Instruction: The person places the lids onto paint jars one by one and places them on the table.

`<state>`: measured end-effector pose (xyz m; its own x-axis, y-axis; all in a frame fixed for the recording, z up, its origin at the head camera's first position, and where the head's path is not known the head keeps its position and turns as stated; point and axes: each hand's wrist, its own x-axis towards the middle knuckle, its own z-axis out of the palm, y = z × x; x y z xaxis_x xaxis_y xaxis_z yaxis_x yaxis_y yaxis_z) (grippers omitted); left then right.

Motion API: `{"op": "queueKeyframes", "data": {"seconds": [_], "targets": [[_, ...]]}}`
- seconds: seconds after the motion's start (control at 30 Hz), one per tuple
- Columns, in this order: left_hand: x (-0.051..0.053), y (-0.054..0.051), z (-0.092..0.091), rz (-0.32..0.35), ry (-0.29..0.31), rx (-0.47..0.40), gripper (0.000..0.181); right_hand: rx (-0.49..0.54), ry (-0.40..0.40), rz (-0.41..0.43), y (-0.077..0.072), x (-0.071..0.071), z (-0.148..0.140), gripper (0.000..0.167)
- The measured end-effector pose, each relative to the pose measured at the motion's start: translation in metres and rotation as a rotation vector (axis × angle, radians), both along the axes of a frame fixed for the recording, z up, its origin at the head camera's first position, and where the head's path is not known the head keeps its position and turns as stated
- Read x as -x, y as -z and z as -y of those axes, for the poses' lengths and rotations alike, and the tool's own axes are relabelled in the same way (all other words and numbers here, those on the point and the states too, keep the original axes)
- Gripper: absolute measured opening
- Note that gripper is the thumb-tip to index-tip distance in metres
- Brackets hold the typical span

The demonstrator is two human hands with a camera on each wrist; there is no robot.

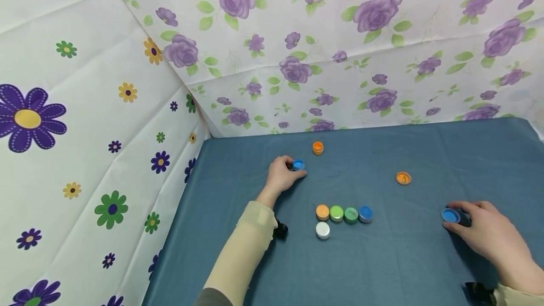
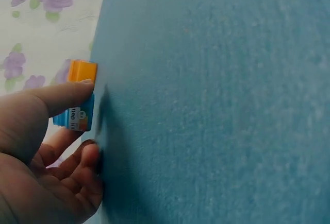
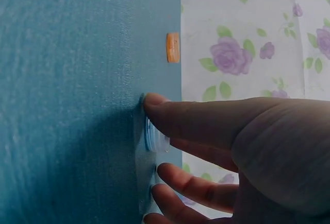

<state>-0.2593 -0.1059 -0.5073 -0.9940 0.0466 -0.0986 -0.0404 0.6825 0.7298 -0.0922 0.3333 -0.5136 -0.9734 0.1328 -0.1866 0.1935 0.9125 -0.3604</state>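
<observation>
My left hand (image 1: 282, 174) is at the back left of the table, thumb and fingers around a small blue paint jar (image 1: 298, 165). Its printed label shows on the blue jar (image 2: 81, 116) in the left wrist view. At the right, my right hand (image 1: 493, 228) pinches a round blue lid (image 1: 450, 216) with its inside facing up. The lid's clear rim (image 3: 156, 137) shows under the thumb in the right wrist view, low against the cloth. An orange jar (image 1: 318, 148) stands just behind the blue jar, and an orange lid (image 1: 403, 178) lies between the hands, farther back than the right one.
Mid-table, an orange jar (image 1: 322, 212), a light green jar (image 1: 336, 213), a dark green jar (image 1: 351, 215) and a blue jar (image 1: 365, 214) form a row. A white-topped jar (image 1: 322, 230) stands in front. Floral sheets (image 1: 272, 37) hang behind and left of the blue tablecloth (image 1: 403, 259).
</observation>
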Motion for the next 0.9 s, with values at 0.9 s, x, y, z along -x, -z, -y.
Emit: {"op": "queueKeyframes", "data": {"seconds": [0.9], "targets": [[-0.095,-0.033,0.014,-0.253,0.226,-0.477,0.036,0.273,-0.045,-0.212,-0.031,0.013,0.05,0.053]]}}
